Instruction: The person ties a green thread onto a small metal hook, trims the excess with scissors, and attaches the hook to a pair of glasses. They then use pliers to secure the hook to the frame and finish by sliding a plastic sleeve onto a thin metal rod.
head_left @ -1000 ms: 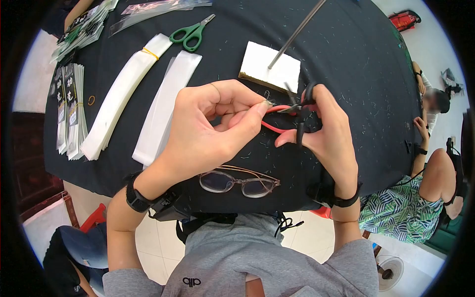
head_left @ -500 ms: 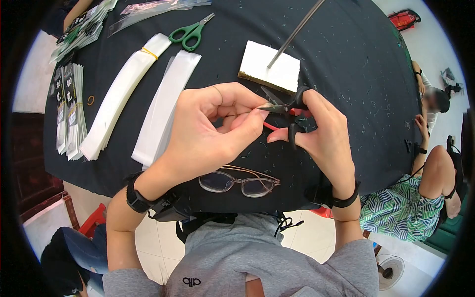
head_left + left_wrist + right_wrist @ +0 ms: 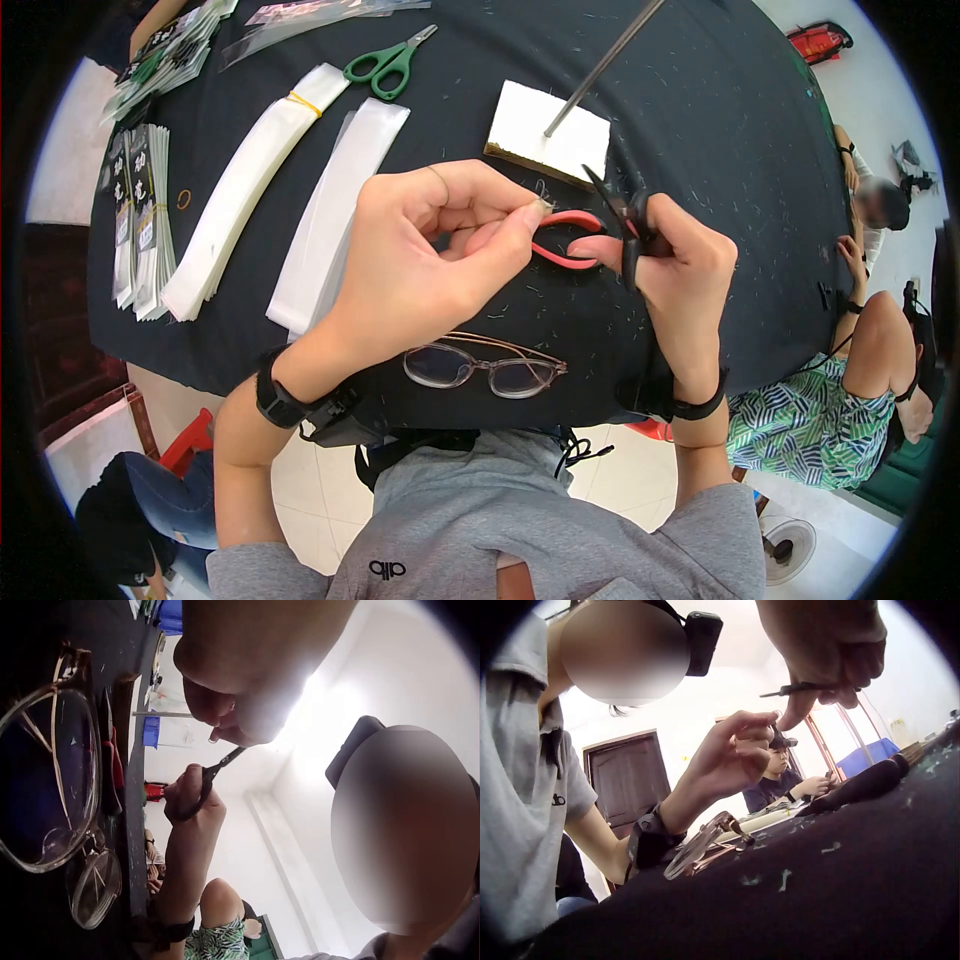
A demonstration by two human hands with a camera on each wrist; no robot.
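My left hand pinches a tiny item with a thin wire-like loop between thumb and index finger. To its right, my right hand grips black-handled scissors, fingers through the handle loops, blades pointing up and left, apart from the pinched item. In the left wrist view the scissors are held just below the left fingertips. Red-handled pliers lie on the black cloth between and beneath the hands. What exactly the tiny item is, I cannot tell.
A white block with a metal rod stands beyond the hands. Glasses lie near the front edge. White strips, green scissors and printed packets lie left. Clippings dot the cloth; other people sit around.
The black scissors moved left to the pinched item, then back right and away from it with my right hand. My left hand keeps its pinch and has barely moved.
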